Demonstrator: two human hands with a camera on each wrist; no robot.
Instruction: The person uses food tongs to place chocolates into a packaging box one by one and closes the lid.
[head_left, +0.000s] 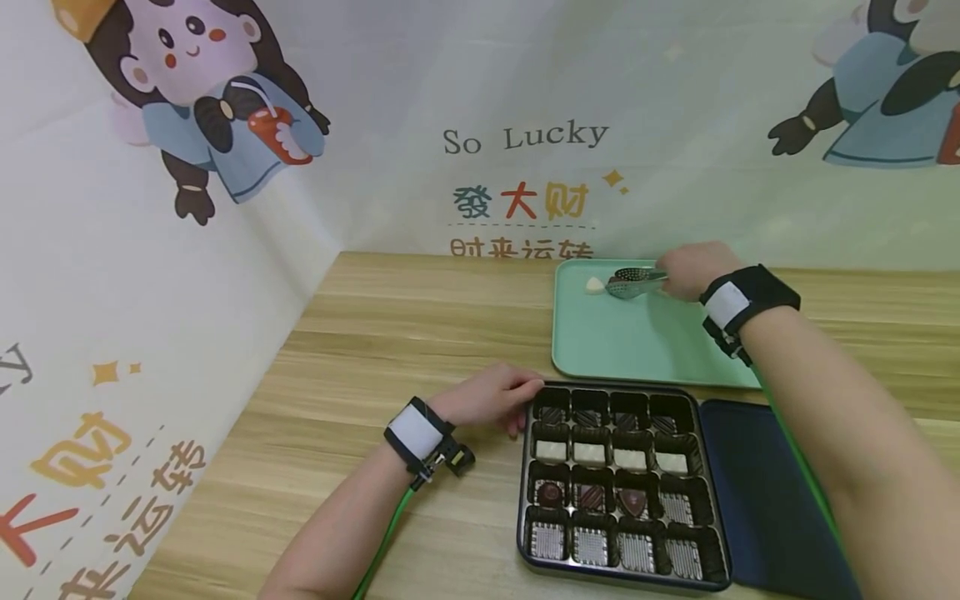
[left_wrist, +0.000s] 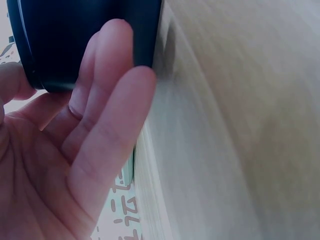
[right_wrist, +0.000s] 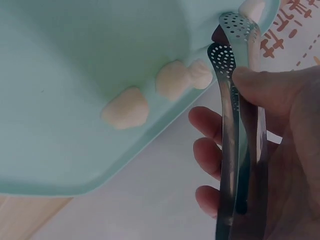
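My right hand (head_left: 697, 268) grips metal tongs (right_wrist: 242, 120) over the mint-green tray (head_left: 637, 342). Between the perforated tips is a dark chocolate (right_wrist: 219, 35), mostly hidden. A white chocolate (head_left: 595, 285) lies just beyond the tips. More pale chocolates (right_wrist: 127, 107) line the tray's edge in the right wrist view, hidden by my hand in the head view. My left hand (head_left: 491, 396) holds the far left corner of the chocolate box (head_left: 525, 500), thumb at the rim, fingers along the outer side. Dark and white chocolates sit in its compartments; the nearest row shows ridged bottoms.
A dark blue lid (head_left: 772, 492) lies flat against the box's right side. Behind the wooden table (head_left: 405, 333) hangs a printed cloth (head_left: 390, 167), which also runs along the left. A green cable (head_left: 382, 542) trails from each wrist camera.
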